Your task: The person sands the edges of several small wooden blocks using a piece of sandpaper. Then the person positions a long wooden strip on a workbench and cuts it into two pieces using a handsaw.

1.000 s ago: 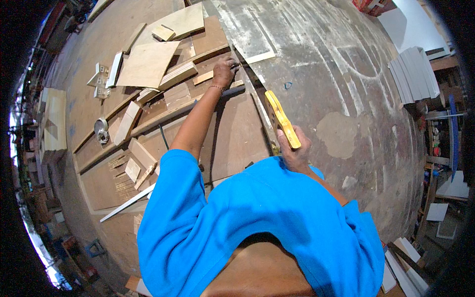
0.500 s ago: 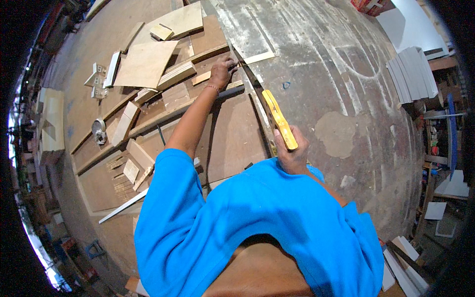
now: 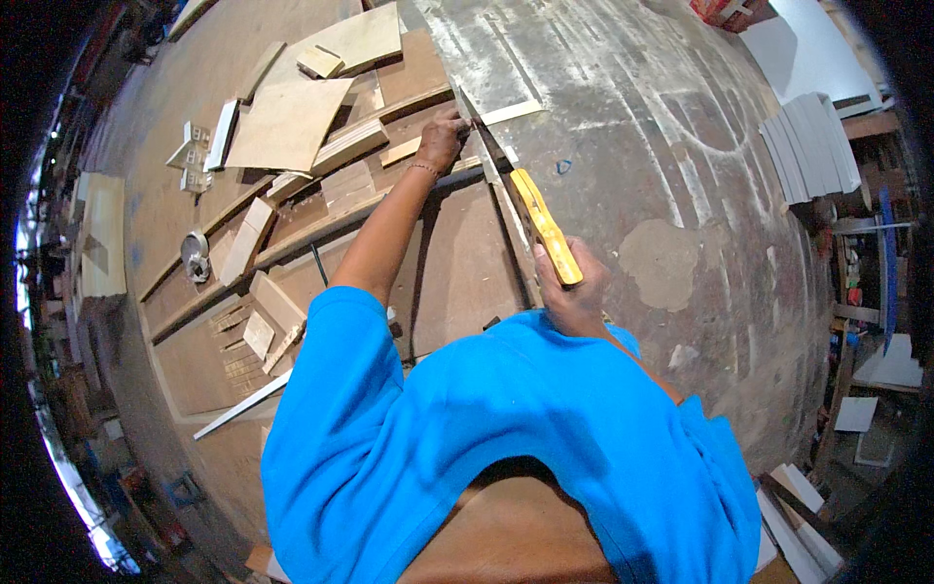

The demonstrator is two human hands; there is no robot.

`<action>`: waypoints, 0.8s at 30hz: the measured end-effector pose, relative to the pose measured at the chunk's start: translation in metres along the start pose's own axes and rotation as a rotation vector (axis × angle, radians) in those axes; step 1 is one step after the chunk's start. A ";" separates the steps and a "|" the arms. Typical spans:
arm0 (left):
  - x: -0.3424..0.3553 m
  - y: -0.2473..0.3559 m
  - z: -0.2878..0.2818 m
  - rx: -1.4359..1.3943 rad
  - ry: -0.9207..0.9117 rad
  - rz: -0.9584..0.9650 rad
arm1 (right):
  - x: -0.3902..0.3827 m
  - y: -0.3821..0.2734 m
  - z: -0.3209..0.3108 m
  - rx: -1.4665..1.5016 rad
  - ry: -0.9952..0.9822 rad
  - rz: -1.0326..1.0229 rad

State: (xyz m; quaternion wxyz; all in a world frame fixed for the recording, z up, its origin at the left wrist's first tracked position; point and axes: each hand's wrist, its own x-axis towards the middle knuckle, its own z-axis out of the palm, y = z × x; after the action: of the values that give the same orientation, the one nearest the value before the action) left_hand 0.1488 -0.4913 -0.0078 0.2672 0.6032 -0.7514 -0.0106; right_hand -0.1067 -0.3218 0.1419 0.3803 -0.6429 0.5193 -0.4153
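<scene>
My right hand (image 3: 576, 289) is wrapped round the yellow handle (image 3: 545, 229) of a hand saw. Its dark blade (image 3: 492, 142) slants away to the far left and crosses a thin, pale wooden strip (image 3: 514, 112). Just left of the blade, my left hand (image 3: 443, 139) is closed on that strip, its fingertips partly hidden. One end of the strip shows left of my left hand, and the other sticks out beyond the saw over the grey floor. The contact between the saw teeth and the wood is too small to make out.
Plywood sheets (image 3: 285, 124) and wooden battens (image 3: 341, 148) lie on the brown board at left. Nearer are a tape roll (image 3: 195, 255), an L-shaped wooden piece (image 3: 277, 304) and a white strip (image 3: 243, 404). White panels (image 3: 808, 146) are stacked at far right.
The saw and my right hand have shifted slightly forward and to the left, along the blade's line. My left hand stays at nearly the same place on the wooden strip.
</scene>
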 end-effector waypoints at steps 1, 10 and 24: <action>0.000 0.000 -0.002 0.029 -0.023 -0.006 | 0.000 -0.002 0.001 0.004 -0.001 0.011; -0.001 -0.002 0.005 0.062 0.048 -0.042 | -0.021 0.019 -0.011 0.003 0.027 -0.062; -0.003 0.001 0.005 -0.053 0.093 -0.071 | 0.014 0.034 0.006 0.053 0.046 -0.088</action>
State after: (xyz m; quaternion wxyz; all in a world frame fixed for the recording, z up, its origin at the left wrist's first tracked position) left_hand 0.1463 -0.4901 -0.0126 0.3173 0.6220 -0.7158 -0.0117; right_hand -0.1118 -0.3414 0.1105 0.3666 -0.6450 0.4878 -0.4600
